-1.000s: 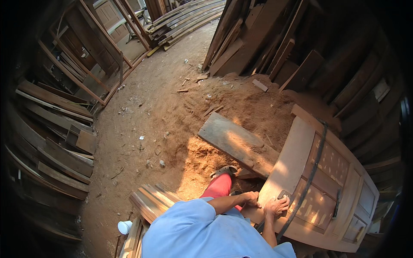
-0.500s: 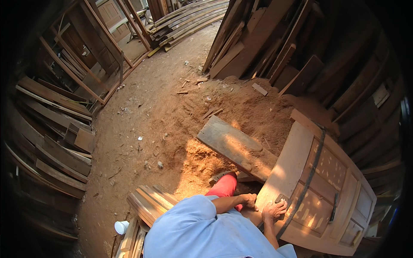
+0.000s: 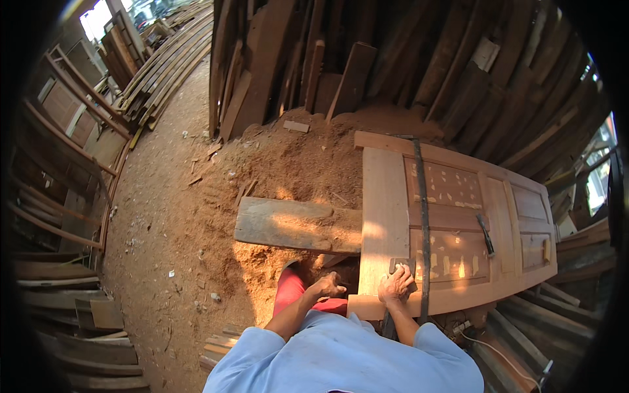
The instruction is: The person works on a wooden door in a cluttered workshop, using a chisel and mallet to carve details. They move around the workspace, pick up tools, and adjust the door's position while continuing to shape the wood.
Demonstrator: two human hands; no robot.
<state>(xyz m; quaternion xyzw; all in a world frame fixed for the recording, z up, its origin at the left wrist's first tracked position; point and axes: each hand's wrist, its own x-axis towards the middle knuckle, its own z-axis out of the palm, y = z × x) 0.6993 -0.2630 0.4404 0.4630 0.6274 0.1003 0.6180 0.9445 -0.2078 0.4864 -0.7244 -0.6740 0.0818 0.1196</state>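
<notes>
A panelled wooden door [image 3: 385,216] lies flat before me on the right, its panels marked with pale filler patches. My right hand [image 3: 396,285] is on its near left corner, gripping a small dark block [image 3: 402,264] against the wood. Just left of the door's edge, above my red-clad knee, my left hand [image 3: 327,287] has its fingers curled in; whatever they may hold is hidden. A long dark clamp bar [image 3: 423,223] crosses the door to the right of my right hand. Farther right on the panels rests a dark-handled tool [image 3: 485,234].
A thick weathered plank [image 3: 288,224] reaches out leftward from the door's edge over heaped sawdust [image 3: 288,154]. Boards [image 3: 262,65] lean upright along the far side. More timber [image 3: 59,288] is stacked at the left, and a pale cable [image 3: 501,350] runs at the lower right.
The view has swung to the right, so the door now appears more level. My left hand has drawn back from the door's edge. My right hand stays on the block.
</notes>
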